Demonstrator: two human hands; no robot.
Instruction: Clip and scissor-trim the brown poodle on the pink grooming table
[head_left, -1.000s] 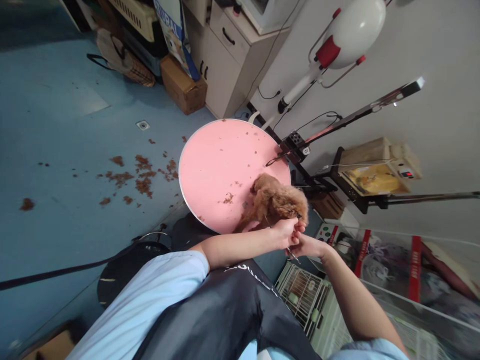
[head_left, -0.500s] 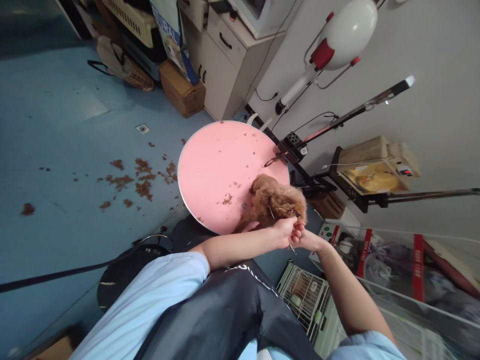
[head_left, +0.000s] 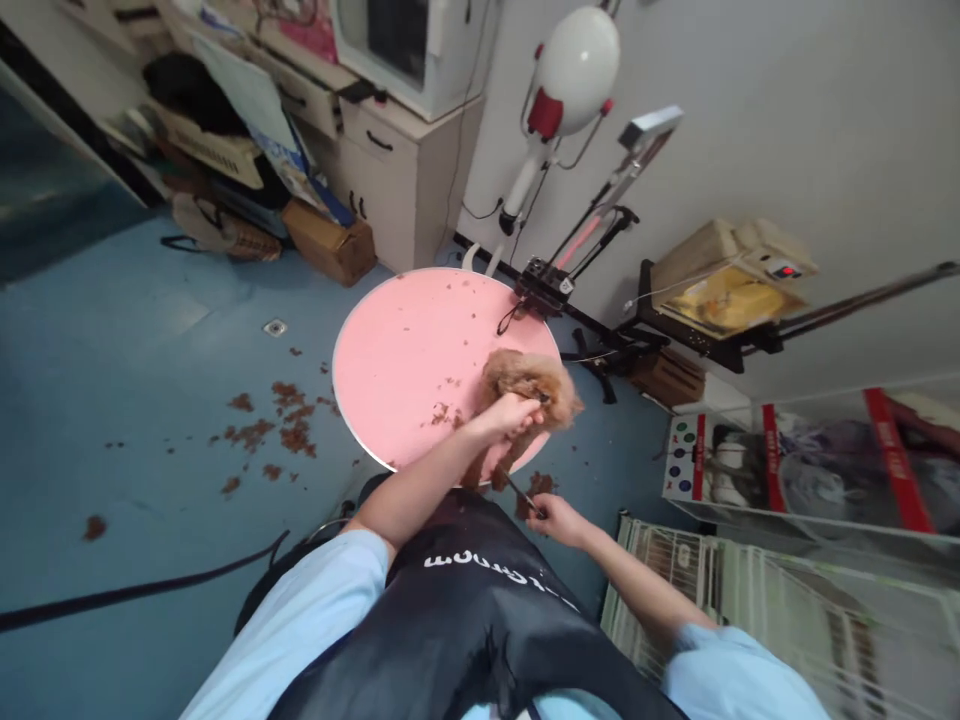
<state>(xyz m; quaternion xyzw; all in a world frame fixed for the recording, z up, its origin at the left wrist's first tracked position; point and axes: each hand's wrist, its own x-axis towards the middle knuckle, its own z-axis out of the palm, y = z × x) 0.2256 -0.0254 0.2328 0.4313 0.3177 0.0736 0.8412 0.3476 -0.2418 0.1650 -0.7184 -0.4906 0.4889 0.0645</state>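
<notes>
A curly brown dog [head_left: 504, 372] is at the near right edge of a round pink grooming table [head_left: 405, 350]. My left hand [head_left: 516, 414] is closed at the dog's muzzle, under its face. Lower and to the right, my right hand [head_left: 559, 520] grips a pair of scissors [head_left: 519, 488]. Their blades point up and left toward the dog's lower body or leg, and I cannot tell whether they touch the fur. Clipped tufts of fur [head_left: 441, 412] lie on the tabletop.
More brown fur [head_left: 296, 430] is scattered on the blue floor. A white dryer [head_left: 577, 70] on an arm and a metal post [head_left: 622, 180] stand behind the table. Cages [head_left: 667, 570] and a clear-fronted box [head_left: 739, 480] are at the right. A cabinet [head_left: 420, 170] stands at the back.
My hands, close together before, are now apart. The right hand has moved down and left with the scissors, away from the dog's face. My view has shifted too.
</notes>
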